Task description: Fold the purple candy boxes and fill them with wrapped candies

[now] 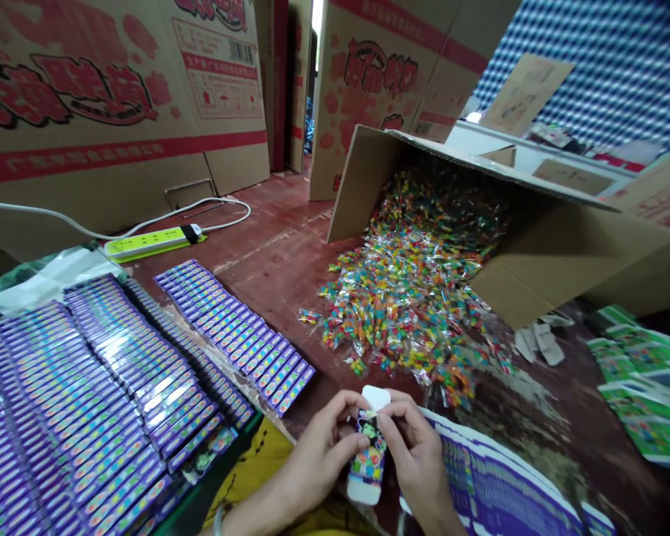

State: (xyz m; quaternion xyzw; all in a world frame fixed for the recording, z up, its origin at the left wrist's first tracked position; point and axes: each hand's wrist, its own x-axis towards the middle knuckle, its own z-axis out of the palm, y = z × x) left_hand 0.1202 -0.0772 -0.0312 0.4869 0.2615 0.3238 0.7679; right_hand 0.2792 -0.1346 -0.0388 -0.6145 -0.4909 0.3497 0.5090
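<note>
Between the fingers, purple carton, multicoloured print, white end flaps extended.

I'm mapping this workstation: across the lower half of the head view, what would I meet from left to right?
Packed purple boxes, separate purple row, left hand, open-flapped box, right hand, fanned purple cartons, green packages.

You have a dark red top in front of you, and its paint is worn off in spots. On it lie a long row of little purple boxes, a big pile of candy bags, a tipped brown box, flat purple cartons, green packs and a bright power strip.
</note>
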